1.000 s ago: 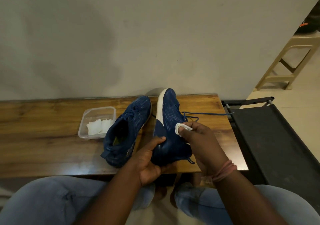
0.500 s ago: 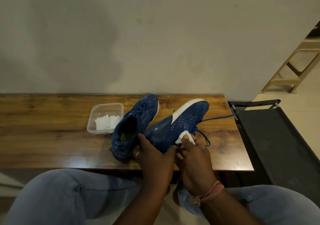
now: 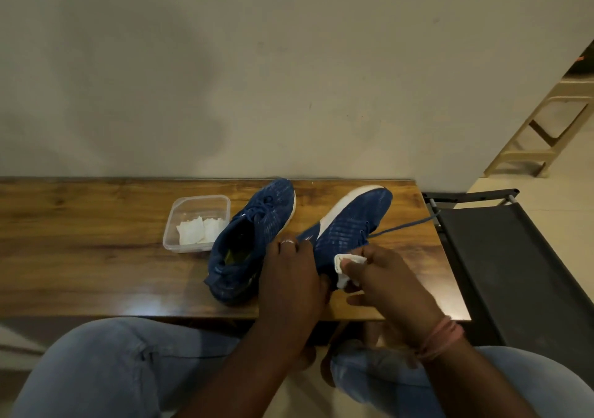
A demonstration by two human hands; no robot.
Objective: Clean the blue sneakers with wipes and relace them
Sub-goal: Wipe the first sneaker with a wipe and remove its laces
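Left hand [image 3: 291, 276] grips the heel of a blue knit sneaker [image 3: 350, 224] tipped on its side on the wooden tabletop [image 3: 80, 257], right hand [image 3: 382, 276] pinching a crumpled white wipe [image 3: 345, 265] against it. Second blue sneaker [image 3: 254, 234] sits beside a clear plastic tub [image 3: 196, 204] of wipes.

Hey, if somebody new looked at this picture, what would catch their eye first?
Probably the two hands at the table's near edge: the left hand grips a tilted blue sneaker while the right hand pinches a white wipe against it. The second sneaker rests beside a clear tub of wipes.
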